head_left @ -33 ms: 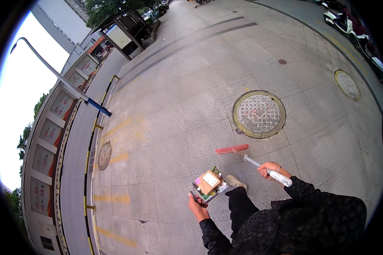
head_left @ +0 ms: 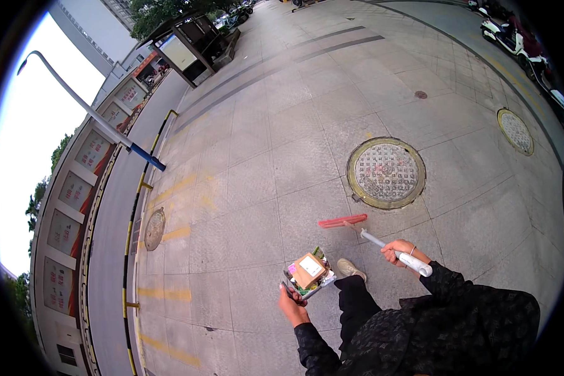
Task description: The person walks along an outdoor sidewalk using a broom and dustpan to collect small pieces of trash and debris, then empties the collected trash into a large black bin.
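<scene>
Hands: left (head_left: 291, 304) grips dustpan (head_left: 308, 274), right (head_left: 400, 250) grips broom (head_left: 363, 232).

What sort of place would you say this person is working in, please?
Most likely a wide city pavement beside a road: grey paving slabs, a round manhole cover, a street lamp over the kerb, and parked scooters at the far edge.

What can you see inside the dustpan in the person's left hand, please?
The dustpan in the left hand holds litter: a brown cardboard box on top, with green and pink scraps at its edges. Anything beneath the box is covered.
</scene>
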Demonstrator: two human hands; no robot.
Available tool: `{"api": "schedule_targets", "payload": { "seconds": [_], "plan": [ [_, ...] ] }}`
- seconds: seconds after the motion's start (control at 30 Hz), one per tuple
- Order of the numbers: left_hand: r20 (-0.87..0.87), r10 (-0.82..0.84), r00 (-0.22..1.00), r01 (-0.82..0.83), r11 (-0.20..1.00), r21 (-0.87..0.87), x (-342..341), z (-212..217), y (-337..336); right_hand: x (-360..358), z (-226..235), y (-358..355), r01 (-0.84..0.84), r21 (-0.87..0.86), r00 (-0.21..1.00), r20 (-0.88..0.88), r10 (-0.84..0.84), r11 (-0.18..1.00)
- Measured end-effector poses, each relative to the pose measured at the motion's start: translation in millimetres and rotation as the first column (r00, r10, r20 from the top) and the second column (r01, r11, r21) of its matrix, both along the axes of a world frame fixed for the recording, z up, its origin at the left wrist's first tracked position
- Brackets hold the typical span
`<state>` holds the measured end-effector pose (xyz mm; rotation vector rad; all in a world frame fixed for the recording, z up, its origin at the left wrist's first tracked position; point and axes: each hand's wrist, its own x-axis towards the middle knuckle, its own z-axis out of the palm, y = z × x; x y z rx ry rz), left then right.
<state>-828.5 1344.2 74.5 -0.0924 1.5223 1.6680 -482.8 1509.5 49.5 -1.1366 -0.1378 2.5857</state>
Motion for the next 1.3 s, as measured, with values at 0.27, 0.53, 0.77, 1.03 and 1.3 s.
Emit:
{"api": "schedule_targets", "payload": {
  "seconds": [0.27,0.53,0.77,1.03,1.3],
  "plan": [
    [-0.006,-0.062,0.998,0.062,0.997,-0.042,-147,-15,264,-122,19,274,0.095,-0.052,0.995,0.029,-0.093,0.994],
    [-0.009,-0.027,1.000,0.026,0.999,-0.030,-270,15,487,-216,17,504,0.107,0.106,0.974,0.187,-0.126,0.989],
    [-0.045,-0.021,0.999,0.019,0.999,-0.032,-362,50,707,-332,42,732,0.053,0.326,0.940,0.301,-0.157,0.944],
    [-0.028,-0.035,0.999,0.034,0.999,-0.023,-466,70,947,-428,60,974,0.095,0.065,0.990,0.096,-0.101,0.993],
    [0.007,-0.082,0.997,0.082,0.996,-0.036,-567,57,1222,-513,49,1206,0.220,-0.019,0.972,0.086,-0.218,0.975]
  ]
}}
